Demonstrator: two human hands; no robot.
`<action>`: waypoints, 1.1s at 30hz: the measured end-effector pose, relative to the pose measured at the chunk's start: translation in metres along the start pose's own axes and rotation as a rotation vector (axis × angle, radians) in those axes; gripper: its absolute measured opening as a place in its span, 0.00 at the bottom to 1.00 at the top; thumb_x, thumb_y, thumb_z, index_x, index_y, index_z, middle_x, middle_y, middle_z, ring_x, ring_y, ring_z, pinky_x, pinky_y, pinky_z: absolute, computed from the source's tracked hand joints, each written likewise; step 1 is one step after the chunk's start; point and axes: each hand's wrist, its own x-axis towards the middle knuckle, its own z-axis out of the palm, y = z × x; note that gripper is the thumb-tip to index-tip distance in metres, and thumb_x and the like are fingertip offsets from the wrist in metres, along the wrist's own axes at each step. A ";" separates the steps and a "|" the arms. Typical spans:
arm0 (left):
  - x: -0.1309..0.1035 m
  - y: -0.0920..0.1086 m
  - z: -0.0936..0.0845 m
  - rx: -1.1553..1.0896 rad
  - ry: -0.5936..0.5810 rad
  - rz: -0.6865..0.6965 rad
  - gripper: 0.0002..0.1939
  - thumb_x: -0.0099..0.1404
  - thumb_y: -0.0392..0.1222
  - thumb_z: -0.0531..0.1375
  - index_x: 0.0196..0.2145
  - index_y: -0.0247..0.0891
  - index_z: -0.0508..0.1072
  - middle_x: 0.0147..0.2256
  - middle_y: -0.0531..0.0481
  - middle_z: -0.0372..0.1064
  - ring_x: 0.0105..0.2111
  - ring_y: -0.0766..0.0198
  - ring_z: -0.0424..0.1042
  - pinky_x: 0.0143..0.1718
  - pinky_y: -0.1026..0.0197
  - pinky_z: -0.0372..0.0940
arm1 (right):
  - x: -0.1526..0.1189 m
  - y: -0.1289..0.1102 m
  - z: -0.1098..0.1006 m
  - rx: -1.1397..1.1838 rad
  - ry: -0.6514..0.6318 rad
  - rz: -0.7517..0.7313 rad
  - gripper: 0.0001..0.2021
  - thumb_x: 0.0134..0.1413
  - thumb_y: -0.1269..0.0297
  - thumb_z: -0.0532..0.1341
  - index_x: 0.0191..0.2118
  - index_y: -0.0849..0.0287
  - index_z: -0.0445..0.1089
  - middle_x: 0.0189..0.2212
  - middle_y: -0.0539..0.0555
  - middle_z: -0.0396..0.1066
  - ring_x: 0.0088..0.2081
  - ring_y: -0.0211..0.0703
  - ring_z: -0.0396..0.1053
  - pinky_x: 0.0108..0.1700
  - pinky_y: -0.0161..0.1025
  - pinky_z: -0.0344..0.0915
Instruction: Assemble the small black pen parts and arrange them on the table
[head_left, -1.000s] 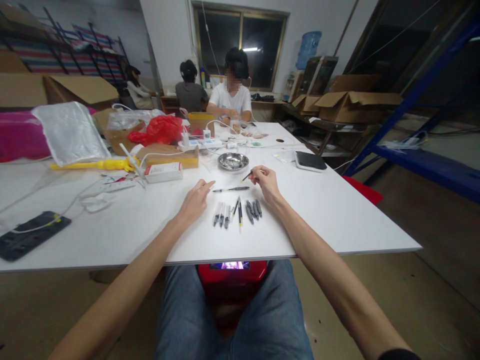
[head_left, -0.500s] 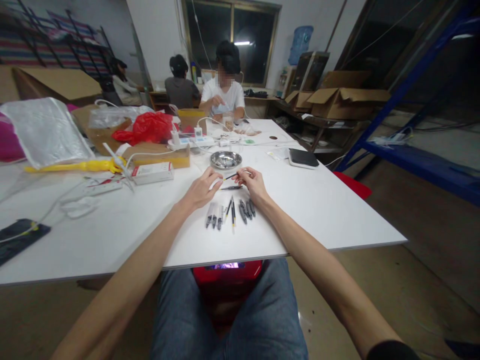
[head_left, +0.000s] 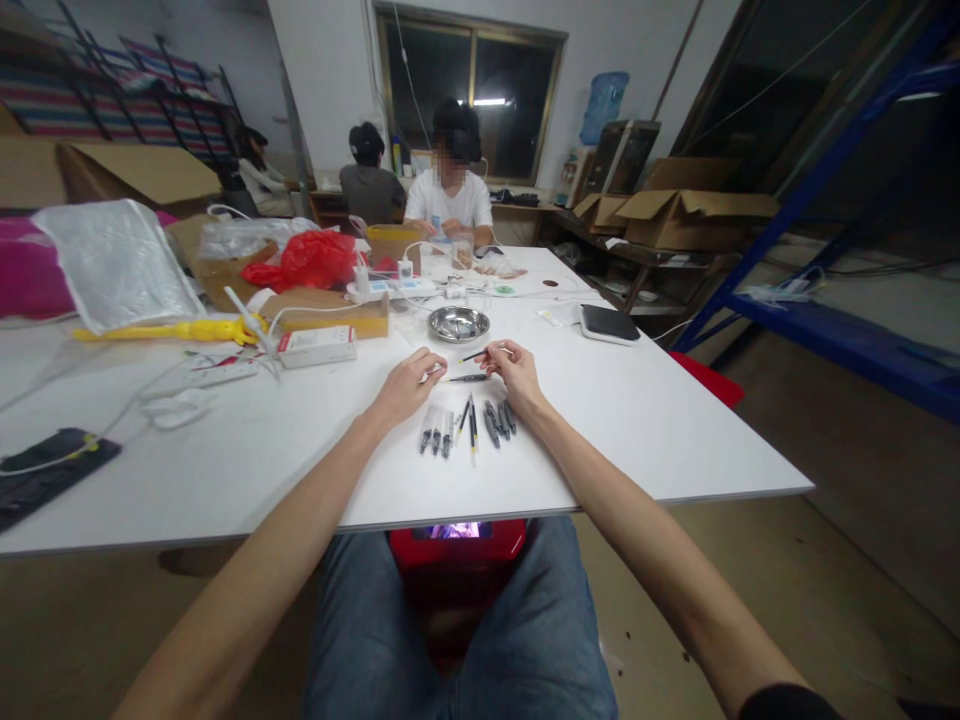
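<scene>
The right hand [head_left: 513,368] pinches a dark pen refill [head_left: 473,356]; the left hand [head_left: 410,384] curls just left of it, its grip unclear. A pen [head_left: 467,378] lies nearby on the white bench [head_left: 660,440], with a metal bowl [head_left: 458,323] on the far side.

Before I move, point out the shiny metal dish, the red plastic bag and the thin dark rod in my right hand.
Metal dish [head_left: 459,340]: head view, on its near rim.
Red plastic bag [head_left: 320,258]: head view, middle of its crumpled body.
Thin dark rod [head_left: 473,356]: head view, its bare dark shaft.
</scene>
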 end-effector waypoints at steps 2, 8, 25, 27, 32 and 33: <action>0.000 0.001 0.000 0.014 -0.021 0.006 0.14 0.74 0.46 0.52 0.44 0.38 0.75 0.41 0.46 0.71 0.39 0.60 0.71 0.43 0.59 0.65 | -0.003 -0.001 0.003 -0.033 -0.084 0.017 0.22 0.47 0.44 0.71 0.36 0.59 0.71 0.30 0.55 0.79 0.30 0.39 0.73 0.33 0.35 0.68; 0.001 0.000 0.002 0.000 -0.023 0.033 0.17 0.74 0.48 0.52 0.44 0.36 0.76 0.40 0.45 0.74 0.36 0.60 0.70 0.40 0.59 0.63 | -0.008 -0.010 0.008 -0.071 -0.120 -0.004 0.24 0.44 0.43 0.72 0.35 0.59 0.73 0.30 0.54 0.80 0.29 0.40 0.74 0.31 0.36 0.70; 0.001 0.001 0.005 0.026 -0.049 0.004 0.15 0.73 0.48 0.54 0.39 0.37 0.75 0.37 0.45 0.75 0.34 0.60 0.70 0.37 0.59 0.61 | -0.008 -0.017 0.007 -0.109 -0.147 -0.049 0.19 0.48 0.48 0.72 0.34 0.60 0.75 0.29 0.55 0.79 0.28 0.40 0.73 0.28 0.35 0.66; 0.001 -0.001 0.006 0.010 -0.035 -0.013 0.15 0.73 0.48 0.54 0.39 0.37 0.75 0.37 0.46 0.76 0.34 0.60 0.70 0.37 0.59 0.62 | -0.007 -0.019 0.005 -0.111 -0.056 -0.092 0.17 0.50 0.49 0.70 0.33 0.60 0.74 0.27 0.54 0.78 0.28 0.39 0.71 0.27 0.34 0.65; 0.000 -0.001 0.007 -0.012 -0.021 -0.031 0.15 0.73 0.49 0.54 0.40 0.37 0.75 0.37 0.46 0.76 0.34 0.60 0.71 0.38 0.59 0.62 | -0.004 -0.022 0.000 -0.130 0.024 -0.090 0.15 0.52 0.51 0.68 0.32 0.59 0.72 0.25 0.51 0.75 0.27 0.37 0.69 0.27 0.34 0.65; -0.001 -0.001 0.007 -0.015 -0.023 -0.034 0.15 0.73 0.49 0.54 0.40 0.37 0.75 0.37 0.46 0.76 0.34 0.60 0.71 0.37 0.59 0.62 | -0.004 -0.021 0.000 -0.129 0.015 -0.085 0.15 0.52 0.51 0.68 0.32 0.59 0.71 0.25 0.51 0.75 0.27 0.37 0.69 0.27 0.34 0.65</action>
